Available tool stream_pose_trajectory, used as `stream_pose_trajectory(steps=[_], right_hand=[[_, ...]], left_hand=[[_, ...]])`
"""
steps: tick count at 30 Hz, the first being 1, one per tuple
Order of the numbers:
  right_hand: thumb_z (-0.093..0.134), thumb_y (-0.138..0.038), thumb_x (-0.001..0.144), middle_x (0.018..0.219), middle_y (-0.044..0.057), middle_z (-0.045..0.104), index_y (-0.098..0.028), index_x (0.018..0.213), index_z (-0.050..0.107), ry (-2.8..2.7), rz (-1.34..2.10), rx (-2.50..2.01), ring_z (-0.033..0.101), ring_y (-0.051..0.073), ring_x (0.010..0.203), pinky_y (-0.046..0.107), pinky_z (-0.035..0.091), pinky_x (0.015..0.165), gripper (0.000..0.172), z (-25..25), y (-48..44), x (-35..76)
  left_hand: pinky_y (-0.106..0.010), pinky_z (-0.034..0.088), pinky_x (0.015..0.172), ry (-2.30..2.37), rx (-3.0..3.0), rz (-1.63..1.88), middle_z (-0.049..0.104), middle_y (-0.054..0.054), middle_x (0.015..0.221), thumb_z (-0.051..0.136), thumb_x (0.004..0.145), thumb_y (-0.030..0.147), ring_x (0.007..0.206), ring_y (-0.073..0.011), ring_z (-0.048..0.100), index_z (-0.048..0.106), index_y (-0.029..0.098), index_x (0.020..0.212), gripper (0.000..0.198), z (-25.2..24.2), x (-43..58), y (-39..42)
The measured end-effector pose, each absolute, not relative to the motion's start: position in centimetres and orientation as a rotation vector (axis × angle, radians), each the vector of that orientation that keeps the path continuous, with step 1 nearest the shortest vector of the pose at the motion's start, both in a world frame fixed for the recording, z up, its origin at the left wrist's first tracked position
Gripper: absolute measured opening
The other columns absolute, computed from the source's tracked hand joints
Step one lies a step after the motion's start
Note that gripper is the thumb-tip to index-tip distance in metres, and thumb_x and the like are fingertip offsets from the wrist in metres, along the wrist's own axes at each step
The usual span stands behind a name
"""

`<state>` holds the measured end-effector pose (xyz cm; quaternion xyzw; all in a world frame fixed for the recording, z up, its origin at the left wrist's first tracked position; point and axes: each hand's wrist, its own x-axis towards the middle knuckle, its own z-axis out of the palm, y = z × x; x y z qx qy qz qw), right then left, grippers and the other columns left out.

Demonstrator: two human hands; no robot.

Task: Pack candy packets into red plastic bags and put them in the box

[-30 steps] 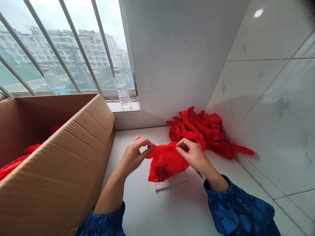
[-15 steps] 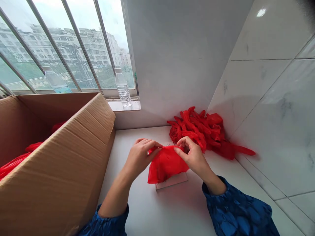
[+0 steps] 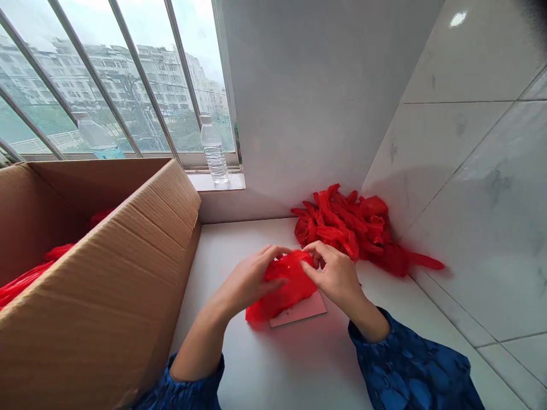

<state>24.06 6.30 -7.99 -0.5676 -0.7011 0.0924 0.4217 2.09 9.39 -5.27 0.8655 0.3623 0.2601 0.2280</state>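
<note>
A thin, see-through red bag [image 3: 280, 293] hangs from my right hand [image 3: 335, 273], whose thumb and index finger pinch its upper right edge. My left hand [image 3: 252, 279] is at the bag's left side, thumb and fingers apart across its upper part and slightly blurred. Whether the left fingertips press on the bag cannot be made out. Under the bag, a flat pale box or card [image 3: 301, 309] lies on the white surface, its upper part covered.
A large open cardboard box [image 3: 128, 273] stands on the left, with red material [image 3: 38, 273] inside. A heap of crumpled red bags [image 3: 350, 225] lies against the back wall. Two clear bottles, one upright bottle [image 3: 214, 151] and one tilted bottle [image 3: 100, 136], are by the barred window.
My left thumb and fingers have parted from their pinch on the upper left edge. The bag has swung left and down, uncovering more of the pale flat thing. My right hand keeps its pinch.
</note>
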Motion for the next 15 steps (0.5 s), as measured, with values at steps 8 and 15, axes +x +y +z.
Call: stream_pose_trajectory(steps=[8,15], right_hand=[[0.059,-0.019,0.089,0.086,0.001,0.069,-0.022,0.094,0.064,-1.850,0.048,-1.250,0.059,0.020,0.080,0.034,0.040,0.079,0.008,-8.0,6.2,23.6],[0.050,-0.031,0.089,0.066,-0.005,0.052,-0.022,0.073,0.050,-1.264,0.555,-1.131,0.046,0.013,0.061,0.025,0.035,0.056,0.018,-8.3,7.5,25.9]], left_hand=[[-0.024,0.050,0.079,0.959,2.316,0.842,0.073,0.003,0.104,0.059,0.095,0.021,0.088,-0.0123,0.066,0.064,0.027,0.113,0.019,-4.7,2.2,9.1],[-0.021,0.049,0.064,1.187,2.059,1.363,0.070,0.001,0.083,0.059,0.096,0.033,0.070,-0.0114,0.063,0.066,0.020,0.097,0.014,-4.5,0.8,10.1]])
